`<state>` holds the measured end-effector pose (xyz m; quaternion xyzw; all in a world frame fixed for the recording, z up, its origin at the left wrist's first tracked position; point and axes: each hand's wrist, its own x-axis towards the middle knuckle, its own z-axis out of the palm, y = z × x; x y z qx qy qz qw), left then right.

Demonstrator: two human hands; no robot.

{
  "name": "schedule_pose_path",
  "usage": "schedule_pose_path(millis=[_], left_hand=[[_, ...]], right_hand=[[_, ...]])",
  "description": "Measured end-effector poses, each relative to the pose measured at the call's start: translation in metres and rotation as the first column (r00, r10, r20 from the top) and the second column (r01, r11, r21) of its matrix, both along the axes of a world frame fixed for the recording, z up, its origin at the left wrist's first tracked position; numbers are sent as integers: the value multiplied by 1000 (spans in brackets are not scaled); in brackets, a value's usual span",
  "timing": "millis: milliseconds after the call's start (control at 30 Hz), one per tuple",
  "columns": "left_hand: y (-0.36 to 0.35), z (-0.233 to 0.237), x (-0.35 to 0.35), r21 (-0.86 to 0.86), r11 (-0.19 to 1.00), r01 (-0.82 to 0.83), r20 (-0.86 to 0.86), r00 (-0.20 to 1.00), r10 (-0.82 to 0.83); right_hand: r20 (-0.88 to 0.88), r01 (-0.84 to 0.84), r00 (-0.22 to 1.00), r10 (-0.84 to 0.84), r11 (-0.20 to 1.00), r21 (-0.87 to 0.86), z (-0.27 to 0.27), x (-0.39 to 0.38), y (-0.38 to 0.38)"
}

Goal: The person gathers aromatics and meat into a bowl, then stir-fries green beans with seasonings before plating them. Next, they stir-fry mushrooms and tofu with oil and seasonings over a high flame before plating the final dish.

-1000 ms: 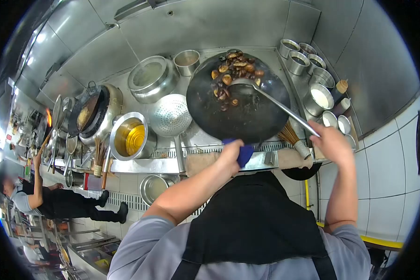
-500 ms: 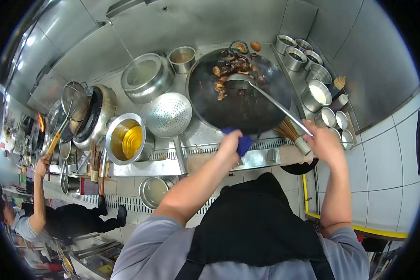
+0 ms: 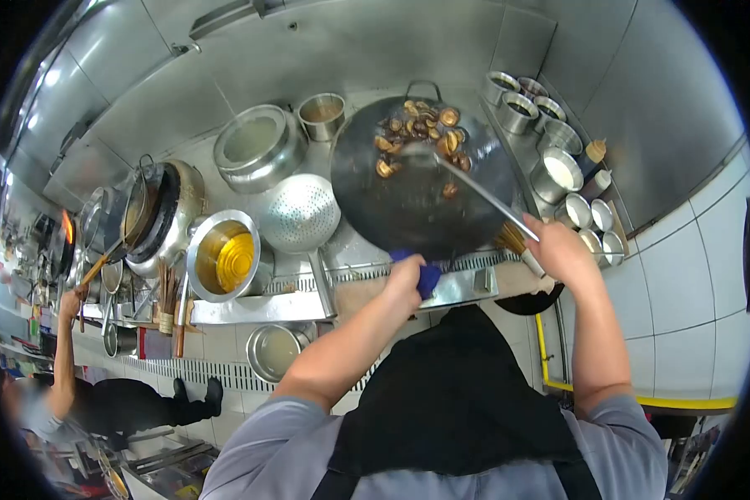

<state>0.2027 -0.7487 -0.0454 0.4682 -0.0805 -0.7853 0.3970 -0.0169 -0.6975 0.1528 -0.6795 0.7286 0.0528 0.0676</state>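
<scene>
A large black wok (image 3: 392, 212) sits on the stove in front of me. My left hand (image 3: 408, 279) is closed around a blue cloth (image 3: 429, 281) at the wok's near edge; whatever handle lies under the cloth is hidden. The long metal handle of a ladle (image 3: 487, 197) is gripped in my right hand (image 3: 557, 248). Its bowl is in the wok, slightly blurred, close to brown mushroom pieces (image 3: 421, 125) gathered toward the far side. Beneath my right hand, a bamboo brush (image 3: 512, 239) lies at the counter edge.
Left of the wok lie a perforated strainer (image 3: 302, 212), a pot of yellow oil (image 3: 196, 262) and a lidded-looking pot (image 3: 235, 171). Several metal seasoning containers (image 3: 556, 175) line the right side. At far left another person's hand (image 3: 72, 302) holds a wooden-handled skimmer.
The mushrooms have shifted and spread across the far part of the wok. Both hands have moved slightly, and the ladle's bowl sits lower. The other person's skimmer has come down.
</scene>
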Motion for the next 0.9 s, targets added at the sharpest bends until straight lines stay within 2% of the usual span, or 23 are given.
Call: schedule_pose_path(millis=[67, 100, 167, 200, 267, 333, 367, 400, 433, 500, 533, 567, 600, 633, 700, 733, 767, 800, 833, 900], left_hand=[[9, 35, 0, -55, 998, 4, 6, 1000, -4], [-1, 58, 1, -57, 998, 10, 8, 1000, -10], [-35, 90, 3, 4, 999, 44, -45, 998, -44], [-53, 85, 1, -28, 999, 41, -70, 997, -43], [-75, 49, -2, -42, 999, 16, -101, 995, -20], [-64, -6, 5, -253, 964, 83, -127, 985, -118], [-52, -18, 4, -158, 986, 51, -111, 991, -69], [-34, -16, 8, -108, 990, 89, -33, 995, -93], [-26, -30, 11, -64, 992, 105, -89, 990, -111], [3, 75, -9, 87, 990, -109, 17, 994, 108], [-8, 45, 1, -123, 992, 27, -142, 989, -44], [-18, 74, -3, -72, 997, 23, -79, 996, -29], [-32, 85, -4, -151, 988, -22, -124, 992, 3], [-38, 113, -10, -16, 999, -45, 8, 999, 46], [-66, 76, -5, -41, 999, 4, -24, 1000, -5], [-69, 47, -1, -36, 999, 11, -19, 1000, -12], [-67, 18, 3, -132, 989, 59, -71, 995, -69], [-62, 3, 6, -235, 967, 99, -117, 985, -129], [-44, 13, -2, -51, 999, 3, -28, 1000, -4], [-20, 15, 2, 101, 992, 74, 79, 993, -82]], right_hand=[[15, -95, 995, 95, 995, 31, 16, -20, 9], [17, -90, 996, 89, 996, 28, 21, -21, 6], [93, -128, 988, 120, 988, 86, 32, -28, -1], [146, -147, 980, 132, 984, 96, 33, -20, -10], [100, -111, 989, 110, 994, 0, 7, -13, -24], [58, -67, 996, 74, 991, -113, -25, -11, -33], [46, -42, 998, 51, 986, -163, -34, -11, -31], [17, -67, 997, 71, 982, -178, -37, -17, -27], [20, -65, 997, 70, 980, -187, -26, -18, -16], [67, -27, 997, 33, 996, -84, 19, -19, 12], [192, -95, 975, 116, 989, -114, 27, -32, 19], [313, -159, 929, 199, 976, -147, 35, -44, 26], [408, -87, 911, 54, 994, 63, 56, -40, 29], [415, -87, 908, 50, 993, 73, 49, -44, 22], [343, -271, 907, 243, 962, 37, 17, -56, 2], [321, -244, 917, 237, 970, -19, -6, -53, -9], [328, -236, 917, 229, 972, -17, -27, -45, -12], [209, -162, 962, 175, 984, -76, -44, -36, -16], [89, -94, 990, 107, 985, -147, -50, -32, -18], [75, -84, 992, 97, 983, -161, -48, -29, -9]])
